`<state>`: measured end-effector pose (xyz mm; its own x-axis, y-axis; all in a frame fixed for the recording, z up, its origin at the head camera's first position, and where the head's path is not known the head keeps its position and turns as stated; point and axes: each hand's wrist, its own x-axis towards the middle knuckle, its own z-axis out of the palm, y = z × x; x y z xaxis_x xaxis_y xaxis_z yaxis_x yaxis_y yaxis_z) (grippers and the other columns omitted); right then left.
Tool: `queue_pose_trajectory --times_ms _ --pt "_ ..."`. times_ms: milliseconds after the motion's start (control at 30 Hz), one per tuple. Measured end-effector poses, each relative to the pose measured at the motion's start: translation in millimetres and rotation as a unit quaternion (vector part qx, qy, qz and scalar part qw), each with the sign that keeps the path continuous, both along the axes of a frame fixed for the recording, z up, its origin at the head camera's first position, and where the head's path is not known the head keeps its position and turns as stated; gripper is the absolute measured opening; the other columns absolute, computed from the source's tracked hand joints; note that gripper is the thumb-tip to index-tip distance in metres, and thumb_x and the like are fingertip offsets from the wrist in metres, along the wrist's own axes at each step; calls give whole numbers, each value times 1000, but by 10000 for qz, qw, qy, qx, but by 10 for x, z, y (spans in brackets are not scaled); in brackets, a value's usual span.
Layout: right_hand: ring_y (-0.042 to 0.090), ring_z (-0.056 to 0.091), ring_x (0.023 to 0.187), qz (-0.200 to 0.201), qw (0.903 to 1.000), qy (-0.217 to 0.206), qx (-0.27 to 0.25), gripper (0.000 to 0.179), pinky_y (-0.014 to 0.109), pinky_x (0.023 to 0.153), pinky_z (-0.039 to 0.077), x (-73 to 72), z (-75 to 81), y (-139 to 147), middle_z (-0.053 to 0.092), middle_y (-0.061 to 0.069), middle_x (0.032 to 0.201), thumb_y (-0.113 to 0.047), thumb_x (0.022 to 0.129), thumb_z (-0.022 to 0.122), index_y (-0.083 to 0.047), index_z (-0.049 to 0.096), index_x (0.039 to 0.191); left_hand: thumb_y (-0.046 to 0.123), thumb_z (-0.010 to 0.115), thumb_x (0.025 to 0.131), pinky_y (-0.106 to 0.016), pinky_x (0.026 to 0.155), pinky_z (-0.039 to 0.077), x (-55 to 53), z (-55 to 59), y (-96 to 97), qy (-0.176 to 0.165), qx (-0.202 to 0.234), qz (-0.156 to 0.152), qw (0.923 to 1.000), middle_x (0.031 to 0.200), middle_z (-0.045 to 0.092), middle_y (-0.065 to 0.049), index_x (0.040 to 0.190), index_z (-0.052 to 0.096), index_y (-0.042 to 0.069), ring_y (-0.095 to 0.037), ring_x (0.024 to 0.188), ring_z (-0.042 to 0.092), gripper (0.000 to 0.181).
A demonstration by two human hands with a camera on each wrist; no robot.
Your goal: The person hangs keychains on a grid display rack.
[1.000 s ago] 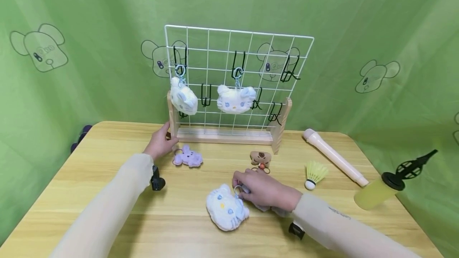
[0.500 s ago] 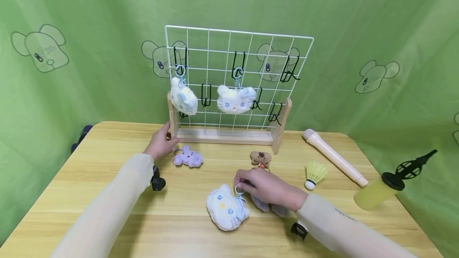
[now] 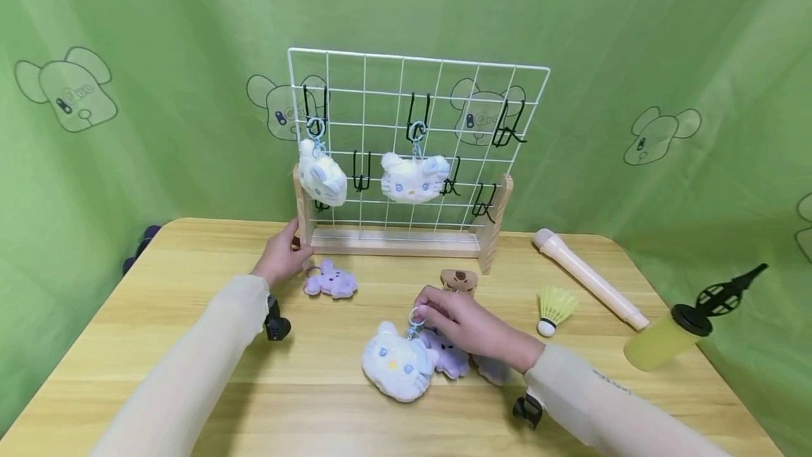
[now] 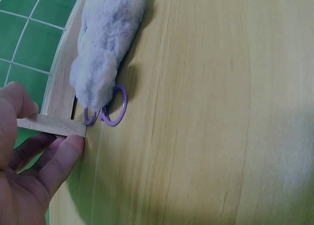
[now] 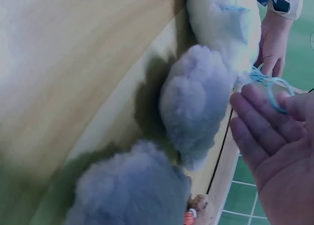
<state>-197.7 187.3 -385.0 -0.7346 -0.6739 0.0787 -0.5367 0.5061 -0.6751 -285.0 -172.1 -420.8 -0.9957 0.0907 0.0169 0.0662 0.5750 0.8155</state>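
My right hand [image 3: 466,323] pinches the light-blue ring [image 3: 416,316] of a white plush cat-head keychain [image 3: 395,365]. In the right wrist view the blue ring [image 5: 278,95] sits between thumb and fingers. Beside it, partly under the hand, lies a purple plush keychain [image 3: 452,358], with a greyish plush [image 3: 491,370] further right. My left hand [image 3: 281,256] grips the wooden end post of the rack; in the left wrist view, thumb and fingers lie on either side of the post [image 4: 59,125]. Another purple plush keychain [image 3: 331,279] lies near that hand.
A white grid rack [image 3: 438,62] with several black hooks bears two white plush cat keychains, left [image 3: 322,178] and middle [image 3: 415,178]. A brown plush [image 3: 459,281] lies before it. On the right are a shuttlecock [image 3: 555,309], a pink microphone-shaped tube [image 3: 590,277] and a yellow bottle [image 3: 666,340].
My right hand has taken the ring and raised it a little, and the white plush has shifted slightly up and left. More of the purple plush shows. The left hand keeps its grip.
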Motion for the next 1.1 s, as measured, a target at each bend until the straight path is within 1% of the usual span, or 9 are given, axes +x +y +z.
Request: queue_pose_trajectory --times_ms 100,200,333,433,500,633,733,933,1100 --pt "21 72 100 -124 9972 -617 -405 20 27 87 63 -6 -30 19 77 12 108 -17 112 46 -6 62 107 7 61 100 -33 76 66 0 16 5 8 -4 -4 10000 130 60 -37 164 21 0 -39 103 67 76" --pt "28 72 113 -319 9852 -1427 -890 23 32 97 64 -3 -61 36 73 22 122 -16 113 41 1 55 109 7 61 100 -31 74 65 7 17 4 -29 0 2 10000 129 60 -37 165 20 0 -38 101 67 77" --pt "21 73 109 -535 9568 -2394 -1558 26 32 99 63 -24 -87 54 66 33 130 -19 115 36 5 46 116 7 61 100 -31 76 66 0 9 -1 -75 46 13 10000 130 59 -36 165 19 2 -37 101 67 77" --pt "12 75 106 -548 9354 -2800 -2090 27 30 98 63 -42 -80 58 64 38 132 -21 115 34 4 43 118 7 61 100 -32 75 66 -8 3 -6 -64 58 1 10000 130 59 -37 165 20 1 -38 101 67 77" --pt "10 75 108 -510 9258 -2871 -2405 26 27 97 63 -50 -60 60 66 35 132 -23 115 34 1 44 117 6 61 100 -32 75 66 -13 1 -8 -54 61 -7 10000 130 59 -37 165 20 1 -38 100 67 77" --pt "10 75 103 -687 9208 -2693 -2738 21 22 88 63 -59 25 71 79 10 116 -26 115 36 -8 48 116 6 61 100 -33 75 66 -3 0 -16 -43 76 -14 10000 131 59 -38 165 19 1 -39 102 67 77" --pt "11 76 100 -758 9308 -2271 -2761 23 22 84 64 -76 124 95 80 -3 109 -25 115 36 -5 48 119 7 60 100 -33 77 66 12 2 -31 -32 58 -9 10000 131 59 -37 165 20 1 -39 103 67 77" --pt "10 77 95 -853 9556 -991 -2640 27 29 82 66 -154 424 230 79 -10 104 -20 115 34 4 44 122 7 61 100 -34 77 66 6 0 -19 -1 34 28 10000 130 59 -37 164 22 1 -39 101 68 75" --pt "9 76 90 -1207 9577 50 -2611 28 29 79 67 -248 714 386 77 -11 100 -21 114 35 4 46 121 6 60 100 -34 77 66 14 11 16 24 30 31 10000 130 60 -38 164 23 0 -39 101 67 74"
